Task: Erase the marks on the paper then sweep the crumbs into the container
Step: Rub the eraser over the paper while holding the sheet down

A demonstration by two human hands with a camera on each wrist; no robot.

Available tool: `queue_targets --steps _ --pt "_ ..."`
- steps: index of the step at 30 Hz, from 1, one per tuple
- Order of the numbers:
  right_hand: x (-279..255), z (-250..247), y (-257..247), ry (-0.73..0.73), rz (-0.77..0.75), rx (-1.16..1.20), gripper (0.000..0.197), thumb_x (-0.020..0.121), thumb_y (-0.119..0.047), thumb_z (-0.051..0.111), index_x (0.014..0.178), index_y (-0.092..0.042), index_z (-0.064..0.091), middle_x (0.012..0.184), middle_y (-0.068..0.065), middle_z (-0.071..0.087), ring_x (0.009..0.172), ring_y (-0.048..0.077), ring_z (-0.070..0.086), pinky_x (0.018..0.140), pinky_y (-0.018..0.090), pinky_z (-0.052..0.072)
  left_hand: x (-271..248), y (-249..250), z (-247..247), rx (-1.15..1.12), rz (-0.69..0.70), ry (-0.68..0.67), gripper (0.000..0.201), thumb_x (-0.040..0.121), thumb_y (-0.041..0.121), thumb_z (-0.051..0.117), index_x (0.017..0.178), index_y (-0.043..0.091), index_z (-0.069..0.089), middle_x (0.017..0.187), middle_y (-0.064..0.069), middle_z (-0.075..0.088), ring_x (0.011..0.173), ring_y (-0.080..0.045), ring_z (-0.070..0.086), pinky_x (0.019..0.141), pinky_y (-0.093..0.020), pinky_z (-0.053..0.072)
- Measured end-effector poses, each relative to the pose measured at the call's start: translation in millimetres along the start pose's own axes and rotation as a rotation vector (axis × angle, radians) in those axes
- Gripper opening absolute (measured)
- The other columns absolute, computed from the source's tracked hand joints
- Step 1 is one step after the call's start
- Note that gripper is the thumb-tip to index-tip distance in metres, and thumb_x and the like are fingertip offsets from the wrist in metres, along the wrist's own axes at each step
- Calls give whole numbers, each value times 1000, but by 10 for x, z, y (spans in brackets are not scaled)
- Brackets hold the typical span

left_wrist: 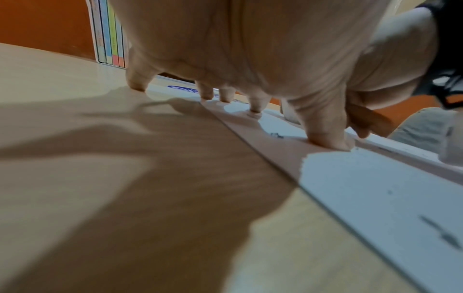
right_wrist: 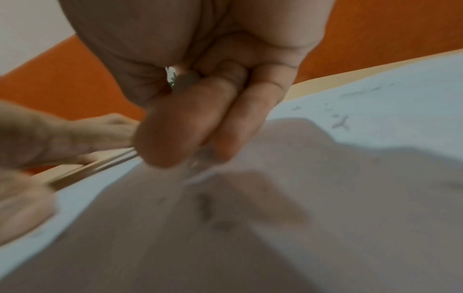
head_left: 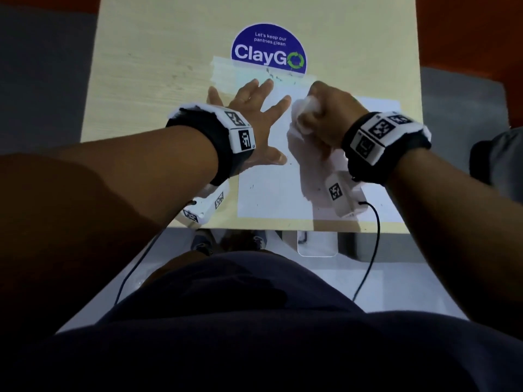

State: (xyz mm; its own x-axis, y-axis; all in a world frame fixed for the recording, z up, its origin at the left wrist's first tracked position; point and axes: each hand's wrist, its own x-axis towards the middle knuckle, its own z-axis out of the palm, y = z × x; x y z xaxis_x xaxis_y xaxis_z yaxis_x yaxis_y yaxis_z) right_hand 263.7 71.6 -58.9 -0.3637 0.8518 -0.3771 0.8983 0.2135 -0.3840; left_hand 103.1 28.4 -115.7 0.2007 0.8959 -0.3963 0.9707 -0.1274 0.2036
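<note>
Dark-clothed lap (head_left: 254,321) fills the nearest part of the head view, at 6 o'clock. Beyond it both forearms reach over a pale wooden table (head_left: 147,80).

Right hand (head_left: 328,120): fingers curled tight round a crumpled white tissue (head_left: 300,128), which trails from the fist toward 6 o'clock and rests on the paper (head_left: 271,193). In the right wrist view the fingers (right_wrist: 225,123) are seen bunched over the tissue folds (right_wrist: 325,178).

Left hand (head_left: 254,114): fingers straight and spread wide, pressed flat, holding nothing. Its fingertips (left_wrist: 255,108) and thumb bear on the sheet's left part; the little finger lands on bare table at about 10 o'clock.

White sheet lies at table centre, taped along its far edge (head_left: 226,70). Dark crumbs (head_left: 271,73) are scattered at 12 o'clock of both hands, along the far edge; a few more specks (head_left: 252,186) lie at 6 o'clock of the left hand.

A clear container (head_left: 317,244) sits below the table's near edge, at 6 o'clock of the right hand; contents cannot be told.

A round blue sticker (head_left: 268,50) lies at 12 o'clock, partly under the tape. Cables (head_left: 368,250) hang from both wrist units.
</note>
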Motion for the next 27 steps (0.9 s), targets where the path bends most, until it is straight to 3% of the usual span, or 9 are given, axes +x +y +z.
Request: queue_targets --steps 5,10,14,18,21,23,25,27 --pt "-252 206 22 -129 -22 7 14 89 -22 49 99 -15 42 85 8 58 75 28 55 63 28 35 2 5 -14 4 -5 -2 99 79 71 55 150 40 -7 160 4 -18 146 -18 -15 106 -74 2" --pt "82 -39 78 52 74 -1 29 86 -18 50 113 -8 48 92 7 51 82 24 47 67 27 30 -1 -10 -10 -8 -3 -9 102 76 78 51 150 42 -9 160 5 -18 146 -17 -16 106 -74 1" --pt "104 -36 154 50 122 84 27 83 -17 52 109 -12 48 85 2 54 80 25 50 61 27 33 13 37 -44 -8 8 -9 103 77 73 55 152 36 -5 161 2 -17 147 -18 -15 110 -67 1" --pt "115 -42 121 48 98 87 34 83 -15 51 116 -8 49 93 5 55 83 24 51 67 26 34 -16 43 27 -4 47 -10 107 78 72 55 153 30 -8 161 1 -18 147 -18 -15 115 -54 -3" --pt "-2 20 114 48 58 116 20 84 -16 50 103 -12 48 88 7 58 80 25 55 66 28 39 -31 6 95 -8 64 14 109 76 75 53 152 31 -11 160 3 -20 146 -16 -17 114 -54 -5" --pt "-176 173 100 -36 -19 60 12 87 -19 50 96 -14 44 85 8 57 79 26 54 66 28 35 -29 6 98 -2 65 16 109 76 74 55 152 31 -10 160 3 -19 146 -17 -17 114 -54 -5" --pt "-269 245 72 -118 -78 21 17 88 -21 50 101 -12 45 87 8 56 81 26 54 69 28 34 -36 3 99 7 70 22 109 77 73 55 152 30 -9 160 2 -18 147 -18 -16 114 -55 -4" --pt "-150 156 52 -67 -63 9 21 87 -20 49 106 -9 48 88 7 56 83 26 54 69 28 35 -35 -5 103 -3 74 28 109 76 74 54 153 30 -9 161 2 -17 147 -18 -15 114 -56 -3"
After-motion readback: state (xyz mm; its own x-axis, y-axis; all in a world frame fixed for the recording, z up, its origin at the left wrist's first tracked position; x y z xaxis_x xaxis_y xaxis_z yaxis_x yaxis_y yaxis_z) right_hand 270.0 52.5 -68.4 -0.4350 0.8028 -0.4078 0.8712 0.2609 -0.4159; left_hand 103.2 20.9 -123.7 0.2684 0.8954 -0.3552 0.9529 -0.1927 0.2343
